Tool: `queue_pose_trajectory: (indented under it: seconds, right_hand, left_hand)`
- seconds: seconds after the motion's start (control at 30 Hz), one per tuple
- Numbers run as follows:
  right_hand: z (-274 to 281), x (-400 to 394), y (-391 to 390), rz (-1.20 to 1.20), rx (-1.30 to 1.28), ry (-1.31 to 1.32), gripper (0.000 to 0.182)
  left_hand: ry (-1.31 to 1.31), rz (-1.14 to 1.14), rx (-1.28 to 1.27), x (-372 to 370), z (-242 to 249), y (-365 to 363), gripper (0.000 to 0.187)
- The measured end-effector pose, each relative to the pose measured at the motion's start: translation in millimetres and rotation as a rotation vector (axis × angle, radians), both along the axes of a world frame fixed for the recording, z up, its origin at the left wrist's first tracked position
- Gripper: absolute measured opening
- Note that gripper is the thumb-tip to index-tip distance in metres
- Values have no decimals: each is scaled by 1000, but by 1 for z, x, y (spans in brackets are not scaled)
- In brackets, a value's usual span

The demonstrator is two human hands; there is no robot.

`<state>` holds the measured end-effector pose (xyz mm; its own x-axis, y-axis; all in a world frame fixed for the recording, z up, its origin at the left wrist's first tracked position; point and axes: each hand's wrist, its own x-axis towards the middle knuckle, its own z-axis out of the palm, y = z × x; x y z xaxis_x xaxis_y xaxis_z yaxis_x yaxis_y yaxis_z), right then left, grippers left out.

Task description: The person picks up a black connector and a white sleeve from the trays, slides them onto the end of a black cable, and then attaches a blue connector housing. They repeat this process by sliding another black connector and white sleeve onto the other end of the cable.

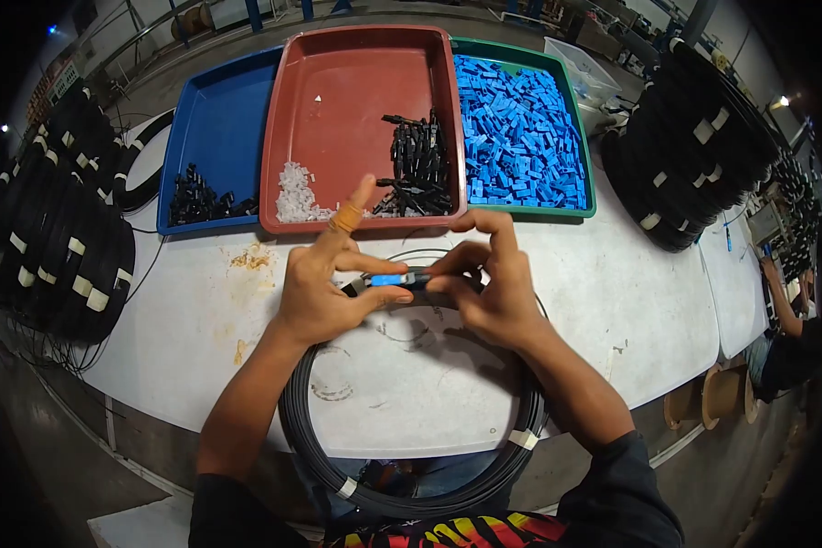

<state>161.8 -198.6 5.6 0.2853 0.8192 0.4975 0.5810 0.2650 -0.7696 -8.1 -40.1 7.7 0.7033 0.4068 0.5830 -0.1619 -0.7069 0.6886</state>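
Observation:
A small blue connector (388, 280) is pinched between the thumb and a finger of my left hand (329, 290); its index finger, wrapped in tan tape, points up. My right hand (490, 279) grips a black cable end piece (416, 279) between thumb and fingertips. The two parts meet end to end in front of me. Below both hands lies a coil of black cable (294, 402), bound with white tape and reaching over the table's front edge toward my lap.
Beyond my hands stand a blue tray (219, 110) with black parts, a red tray (347, 73) with black and clear pieces, and a green tray (586, 183) full of blue connectors. Stacked cable coils (55, 265) flank the white table (630, 301). A person (785, 338) is at far right.

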Motion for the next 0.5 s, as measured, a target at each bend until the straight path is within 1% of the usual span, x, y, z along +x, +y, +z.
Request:
queue_pose_trajectory:
  seconds: [0.07, 0.1, 0.13, 0.17, 0.2, 0.23, 0.27, 0.3, 0.33, 0.37, 0.4, 0.43, 0.47, 0.5]
  right_hand:
    - [2, 15, 3, -110, 3, -114, 55]
    - [-1, 25, 6, -142, 9, -75, 47]
    - [-4, 33, 7, -145, -1, -54, 45]
    - [0, 39, 6, -122, -123, 12, 46]
    - [4, 42, 5, -98, -242, 78, 47]
    - [3, 43, 4, -99, -233, 80, 47]
    - [-1, 45, 5, -52, -330, 20, 47]
    - [-6, 47, 6, -8, -426, -43, 47]
    - [-13, 49, 8, 27, -383, 41, 57]
    - [-12, 52, 6, 55, -376, 12, 61]
    - [-9, 54, 5, 85, -373, -19, 65]
    - [-5, 54, 3, 83, -369, -24, 65]
    - [-1, 52, 1, 105, -351, -55, 67]
    - [1, 50, 0, 129, -332, -85, 70]
  left_hand:
    - [-9, -39, 113, -5, 4, 16, 65]
    - [-47, 50, 181, -8, 10, 20, 45]
    - [-179, 33, -135, -6, 7, 24, 39]
    - [-168, -27, -349, -12, 13, 29, 38]
    - [-228, 34, -358, -15, 17, 31, 50]
    - [-209, 168, -114, -20, 14, 43, 56]
    - [-190, 299, 132, -25, 12, 55, 63]
    - [-194, 293, 143, -29, 16, 52, 63]
    - [-179, 312, 129, -38, 21, 43, 61]
    - [-166, 332, 113, -49, 24, 31, 59]
    - [-167, 337, 14, -64, 23, 13, 56]
    - [-166, 342, -88, -85, 19, -9, 53]
    - [-87, 367, -201, -113, 11, -28, 48]
    - [-72, 403, -132, -137, -12, -41, 44]
